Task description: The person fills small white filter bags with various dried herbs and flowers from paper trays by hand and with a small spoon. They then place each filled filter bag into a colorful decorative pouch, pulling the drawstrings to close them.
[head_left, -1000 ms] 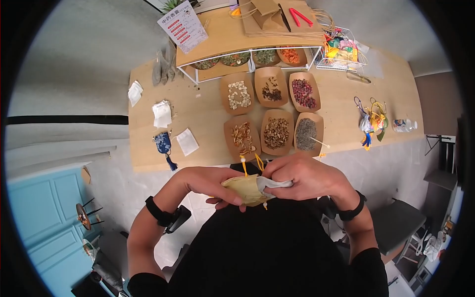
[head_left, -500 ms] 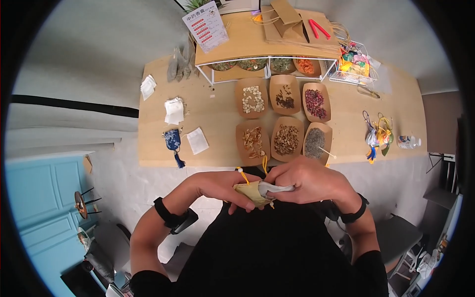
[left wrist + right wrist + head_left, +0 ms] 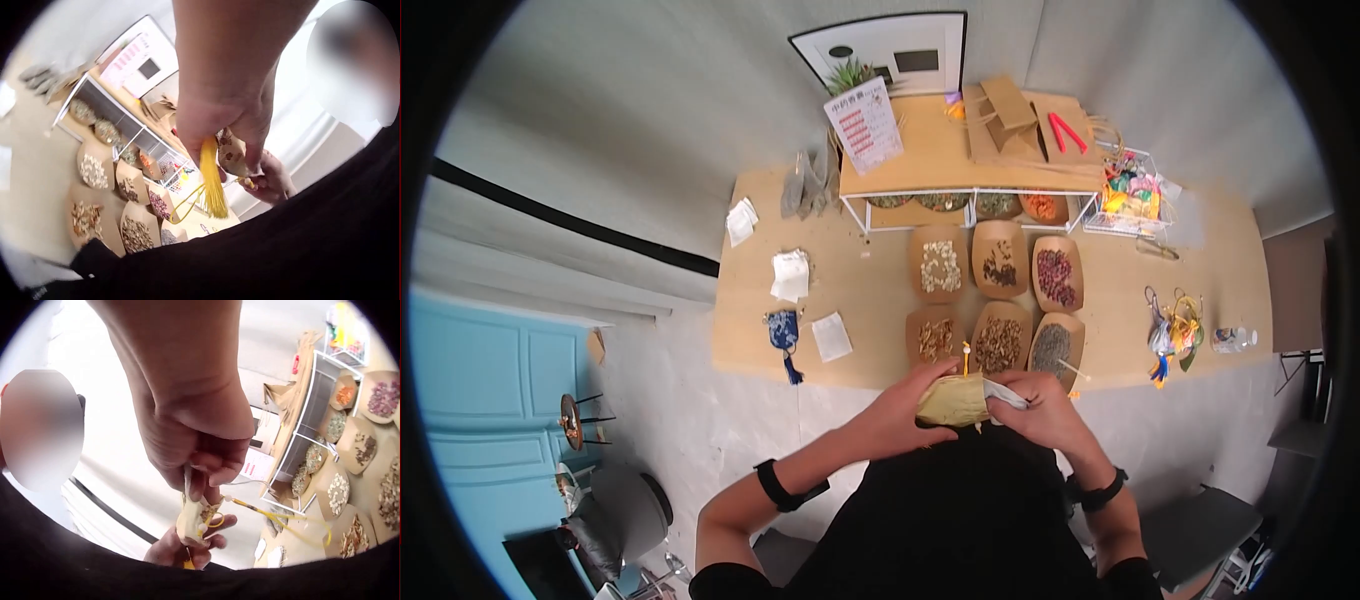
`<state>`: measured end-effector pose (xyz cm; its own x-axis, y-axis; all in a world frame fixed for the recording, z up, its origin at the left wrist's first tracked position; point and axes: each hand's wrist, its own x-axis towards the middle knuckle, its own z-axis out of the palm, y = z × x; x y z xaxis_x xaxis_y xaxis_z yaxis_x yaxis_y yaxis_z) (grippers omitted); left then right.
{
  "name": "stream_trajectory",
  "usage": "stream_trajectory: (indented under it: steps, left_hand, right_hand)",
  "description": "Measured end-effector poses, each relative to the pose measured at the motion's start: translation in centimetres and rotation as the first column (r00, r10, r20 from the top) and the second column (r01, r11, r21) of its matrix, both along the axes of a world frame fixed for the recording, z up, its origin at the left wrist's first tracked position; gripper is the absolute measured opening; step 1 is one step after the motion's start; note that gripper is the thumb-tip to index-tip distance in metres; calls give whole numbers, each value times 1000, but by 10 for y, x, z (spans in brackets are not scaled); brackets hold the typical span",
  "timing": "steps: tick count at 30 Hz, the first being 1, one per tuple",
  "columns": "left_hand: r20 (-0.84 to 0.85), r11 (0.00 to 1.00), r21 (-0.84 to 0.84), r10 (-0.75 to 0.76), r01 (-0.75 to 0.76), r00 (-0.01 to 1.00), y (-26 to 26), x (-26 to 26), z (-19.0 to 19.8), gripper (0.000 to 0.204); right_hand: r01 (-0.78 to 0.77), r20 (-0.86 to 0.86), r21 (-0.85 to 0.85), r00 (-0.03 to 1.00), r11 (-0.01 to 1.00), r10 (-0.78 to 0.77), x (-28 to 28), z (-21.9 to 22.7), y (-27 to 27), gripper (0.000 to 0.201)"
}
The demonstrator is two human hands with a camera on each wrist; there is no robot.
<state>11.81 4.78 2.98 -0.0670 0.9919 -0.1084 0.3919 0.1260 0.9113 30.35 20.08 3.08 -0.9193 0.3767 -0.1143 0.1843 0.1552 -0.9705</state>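
A pale yellow pouch [image 3: 952, 401] is held in front of the body, its left end gripped by the left hand [image 3: 897, 412] between thumb and fingers. At its right end the right hand [image 3: 1045, 408] pinches a white packet [image 3: 1006, 395] that sits partly in the pouch's mouth. A yellow tassel [image 3: 214, 187] hangs beside the left hand [image 3: 228, 122] in the left wrist view. Yellow cords [image 3: 275, 515] trail from the pouch [image 3: 190, 521] in the right wrist view, below the curled fingers of the right hand [image 3: 200, 444].
Paper trays of dried herbs, one with white pieces [image 3: 941, 266], stand on the table [image 3: 870, 290] beyond the hands. A blue pouch [image 3: 782, 330] and white packets [image 3: 832, 337] lie left. Tasselled pouches [image 3: 1176, 330], a bottle [image 3: 1234, 340] and a wire basket [image 3: 1127, 202] are right.
The head view has tilted up, so the table sits lower and a framed picture shows behind. The left fingers have spread wider around the pouch; the right hand still pinches the packet.
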Motion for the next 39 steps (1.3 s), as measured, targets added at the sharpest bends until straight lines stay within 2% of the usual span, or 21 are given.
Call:
stream_trajectory:
  steps: [2,3,5,8,11,12,15,16,19,23,25,26,28,29,30,31,32,34,35,37,39]
  left_hand:
    - [-126,993,-74,87,-97,988,5,10,21,85]
    - [-130,994,-61,87,-95,988,8,14,19,85]
    - [-551,981,187,69,42,831,12,18,12,85]
    - [-690,929,350,172,116,703,30,24,-21,64]
    - [-697,975,172,21,139,717,37,32,-13,61]
    - [-622,979,166,14,115,783,41,33,-14,62]
    - [-648,967,241,95,86,756,49,36,-27,61]
    - [-645,971,204,40,122,763,50,38,-24,60]
    - [-659,965,187,-15,183,752,54,45,-35,58]
    - [-657,958,212,-6,192,754,56,53,-39,59]
    - [-644,956,236,18,177,765,58,58,-49,60]
    - [-595,933,276,-23,231,804,58,57,-53,56]
    - [-569,906,324,-43,271,821,64,41,-42,52]
    - [-338,938,110,-277,330,899,65,32,-29,51]
    - [-26,898,-85,-434,431,901,65,25,-20,52]
    - [-38,903,-88,-425,421,904,66,15,-13,52]
    - [302,843,-255,-396,473,867,68,5,-8,44]
    - [815,603,-434,-54,669,577,73,-7,-5,28]
    - [817,601,-433,-54,672,574,75,-6,-9,28]
    - [787,547,-450,-130,706,603,81,-6,-22,24]
    - [754,494,-470,-205,731,623,85,-5,-35,21]
  right_hand:
    - [183,100,-203,981,962,-166,5,-7,-1,15]
    - [190,152,-162,974,968,-166,6,-4,3,14]
    - [205,180,-109,966,973,-184,11,6,7,14]
    - [127,287,20,950,992,-128,15,0,11,13]
    - [219,177,4,960,976,-217,17,-12,6,11]
    - [285,172,17,943,958,-284,17,-14,4,10]
    - [315,-39,197,949,928,-313,16,-19,-2,11]
    - [303,-55,198,953,932,-298,19,-22,1,11]
    - [222,274,-7,938,975,-212,25,-19,14,11]
    - [259,235,-28,941,966,-245,21,-23,12,13]
    - [253,139,179,950,951,-279,20,-4,2,13]
    - [257,85,279,953,925,-291,22,0,0,17]
    - [23,265,325,957,945,-114,46,-32,18,31]
    - [60,124,298,987,953,-101,43,-19,16,31]
    - [92,-10,258,996,962,-92,44,-8,11,31]
    - [82,36,319,994,944,-99,46,-9,11,26]
    - [81,29,319,995,944,-95,47,-8,12,26]
    - [30,73,302,996,953,-55,43,6,13,23]
    - [31,76,300,996,953,-56,43,7,15,23]
    - [-21,-23,483,999,875,37,41,6,17,25]
    - [-33,-1,467,999,884,38,43,10,14,27]
